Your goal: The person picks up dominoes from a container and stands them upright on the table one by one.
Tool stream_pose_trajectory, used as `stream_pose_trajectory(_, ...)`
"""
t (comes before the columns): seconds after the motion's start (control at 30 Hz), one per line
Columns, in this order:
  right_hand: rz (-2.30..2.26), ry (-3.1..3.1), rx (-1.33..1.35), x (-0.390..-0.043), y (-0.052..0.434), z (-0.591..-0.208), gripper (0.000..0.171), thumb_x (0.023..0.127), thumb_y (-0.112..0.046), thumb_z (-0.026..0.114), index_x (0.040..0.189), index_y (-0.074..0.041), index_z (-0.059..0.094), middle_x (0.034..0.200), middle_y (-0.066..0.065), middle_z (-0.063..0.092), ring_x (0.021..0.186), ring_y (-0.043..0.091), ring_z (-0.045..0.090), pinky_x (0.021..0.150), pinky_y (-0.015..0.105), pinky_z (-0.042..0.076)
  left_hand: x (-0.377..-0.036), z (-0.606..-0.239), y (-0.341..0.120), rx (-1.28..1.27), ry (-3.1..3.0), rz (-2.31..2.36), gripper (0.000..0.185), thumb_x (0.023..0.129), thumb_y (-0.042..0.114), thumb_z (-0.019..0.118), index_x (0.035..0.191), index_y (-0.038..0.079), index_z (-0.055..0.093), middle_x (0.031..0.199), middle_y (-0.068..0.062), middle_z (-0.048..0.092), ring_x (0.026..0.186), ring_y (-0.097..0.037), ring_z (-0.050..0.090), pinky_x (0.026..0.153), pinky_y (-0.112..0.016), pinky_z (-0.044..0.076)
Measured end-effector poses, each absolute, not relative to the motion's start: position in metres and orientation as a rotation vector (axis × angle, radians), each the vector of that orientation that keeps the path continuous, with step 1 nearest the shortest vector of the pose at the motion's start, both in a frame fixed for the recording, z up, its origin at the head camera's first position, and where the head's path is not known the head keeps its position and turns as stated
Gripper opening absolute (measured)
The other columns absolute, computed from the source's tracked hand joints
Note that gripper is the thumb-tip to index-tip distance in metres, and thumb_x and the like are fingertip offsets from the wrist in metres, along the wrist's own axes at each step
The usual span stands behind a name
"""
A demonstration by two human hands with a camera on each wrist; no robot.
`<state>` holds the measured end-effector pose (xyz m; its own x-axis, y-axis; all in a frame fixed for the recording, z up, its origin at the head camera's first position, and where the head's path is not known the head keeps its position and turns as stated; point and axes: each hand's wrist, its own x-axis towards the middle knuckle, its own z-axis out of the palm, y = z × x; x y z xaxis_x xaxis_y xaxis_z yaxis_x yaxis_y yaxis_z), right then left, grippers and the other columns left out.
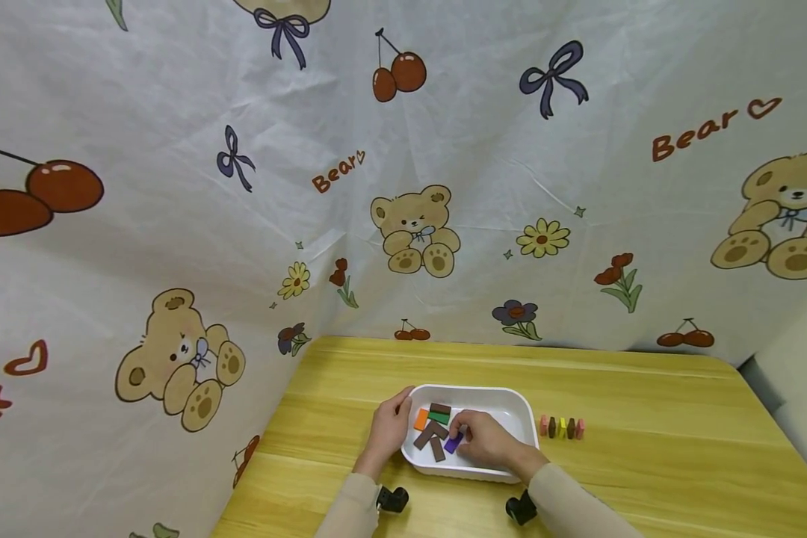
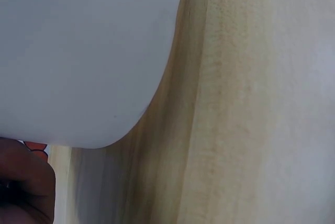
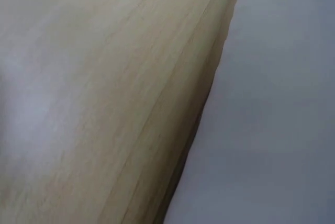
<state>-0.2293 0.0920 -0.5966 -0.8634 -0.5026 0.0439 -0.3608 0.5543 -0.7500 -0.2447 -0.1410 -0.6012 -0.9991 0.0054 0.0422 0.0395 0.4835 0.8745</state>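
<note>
A: Counted in the white tray (image 1: 521,418), lower centre of the head view: one orange block (image 1: 421,419), one green block (image 1: 438,418), one purple block (image 1: 453,443), four brown blocks (image 1: 433,432) or thereabouts; overlapping, so brown count unsure.

B: Noted. Outside the tray?

A: One row of small blocks (image 1: 561,427) standing on the desk (image 1: 645,448), just right of the tray. Five counted: pink, brown, yellow, brown, pink.

B: Hands?

A: Two. Left hand (image 1: 390,430) resting on the tray's left rim, fingers curled over the edge. Right hand (image 1: 487,439) down inside the tray, fingers bent over the purple block and touching it; whether pinching it, cannot tell.

B: Wrist views?

A: Blurred, very close. Left wrist: white tray wall (image 2: 78,51) upper left, wood grain beside it, a fingertip lower left. Right wrist: desk (image 3: 104,103) left, white tray wall (image 3: 277,130) right.
</note>
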Motion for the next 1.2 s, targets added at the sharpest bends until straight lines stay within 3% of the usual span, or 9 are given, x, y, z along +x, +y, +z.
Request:
stream_pose_trajectory(0.53,-1.174,2.599,-0.865,-0.2298,0.096,-0.6008,0.027,0.074,0.004,0.079,0.099,-0.003,0.079,0.099,0.009,0.067,0.089,0.025,0.064,0.075,0.023,0.052,-0.2461,-0.6068,-0.1428,-0.042,-2.68,-1.587,0.037,0.11,0.027,0.049,0.143,0.016,0.064,0.145,-0.009,0.062,0.138,-0.032,0.056,0.113,-0.05,0.049)
stream_pose_trajectory(0.8,-1.127,2.619,-0.913,-0.2278,0.0939,-0.5959,0.027,0.074,0.007,0.075,0.098,-0.002,0.081,0.096,0.007,0.063,0.086,0.023,0.061,0.073,0.022,0.051,-0.2459,-0.6053,-0.1425,-0.051,-2.675,-1.584,0.037,0.111,0.026,0.049,0.143,0.017,0.064,0.146,-0.009,0.062,0.139,-0.033,0.055,0.114,-0.05,0.049)
stream_pose_trajectory(1.2,-0.996,2.678,-1.047,-0.226,0.094,-0.5952,0.019,0.082,0.003,0.079,0.099,-0.003,0.079,0.097,0.006,0.062,0.086,0.019,0.061,0.077,0.024,0.054,-0.246,-0.6071,-0.1426,-0.057,-2.68,-1.573,0.037,0.111,0.028,0.048,0.143,0.018,0.063,0.146,-0.009,0.062,0.139,-0.032,0.055,0.113,-0.05,0.049)
